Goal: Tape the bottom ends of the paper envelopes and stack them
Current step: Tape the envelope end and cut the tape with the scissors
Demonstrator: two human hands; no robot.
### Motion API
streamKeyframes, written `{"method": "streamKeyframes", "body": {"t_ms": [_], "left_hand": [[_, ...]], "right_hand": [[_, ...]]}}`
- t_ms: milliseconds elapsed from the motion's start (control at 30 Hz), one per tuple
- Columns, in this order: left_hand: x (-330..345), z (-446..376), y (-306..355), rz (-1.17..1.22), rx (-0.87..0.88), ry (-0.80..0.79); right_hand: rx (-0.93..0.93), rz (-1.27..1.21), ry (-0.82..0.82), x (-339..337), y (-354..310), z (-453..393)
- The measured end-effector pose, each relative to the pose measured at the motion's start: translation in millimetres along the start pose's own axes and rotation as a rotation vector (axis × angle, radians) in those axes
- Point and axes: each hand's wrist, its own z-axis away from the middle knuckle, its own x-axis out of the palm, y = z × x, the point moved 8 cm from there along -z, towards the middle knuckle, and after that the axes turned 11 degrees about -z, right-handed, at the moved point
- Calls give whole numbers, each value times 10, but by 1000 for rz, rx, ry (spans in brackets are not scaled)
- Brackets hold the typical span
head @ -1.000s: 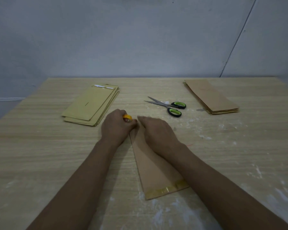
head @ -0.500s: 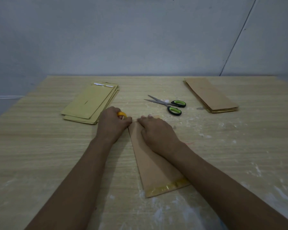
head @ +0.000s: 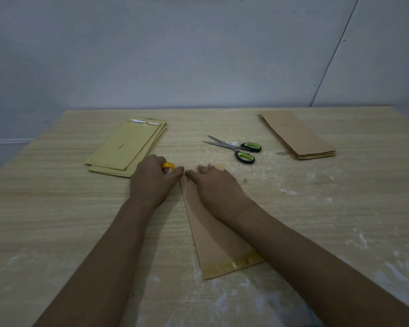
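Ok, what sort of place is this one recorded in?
Probably a plain room with a makeshift craft bench, not a factory line: a bare wooden table against an unadorned grey wall, with scissors and two envelope stacks, yellow and brown.

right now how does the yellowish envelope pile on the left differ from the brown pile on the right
The yellowish paper envelope pile is pale yellow-green; the brown paper envelope pile is tan. The yellowish pile is fanned, its edges offset, with a white strip at its far end; the brown pile is squared up and plain. The left hand is next to the yellowish pile; the brown one lies apart. Both lie flat on the wooden table.
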Motion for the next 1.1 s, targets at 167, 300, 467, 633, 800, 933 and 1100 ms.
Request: {"method": "streamKeyframes", "body": {"t_ms": [167, 300, 467, 633, 800, 933, 1100], "left_hand": [[-48, 19, -68, 51, -23, -11], [-45, 19, -71, 39, -38, -6], [-26, -2, -31, 1, -10, -13], [-25, 11, -74, -61, -19, -27], [-25, 16, -78, -97, 11, -27], [-29, 31, -61, -91, 28, -41], [-7, 22, -99, 4, 1, -96]], "right_hand": [[-3, -17, 2, 14, 15, -5], [1, 26, -54, 27, -21, -5], [42, 94, -128, 70, -25, -34], [-1, 58, 9, 12, -35, 24], [51, -336, 400, -381, 306, 101], [348, -216, 568, -557, 828, 63], [545, -140, 485, -441, 1176, 49]]}}
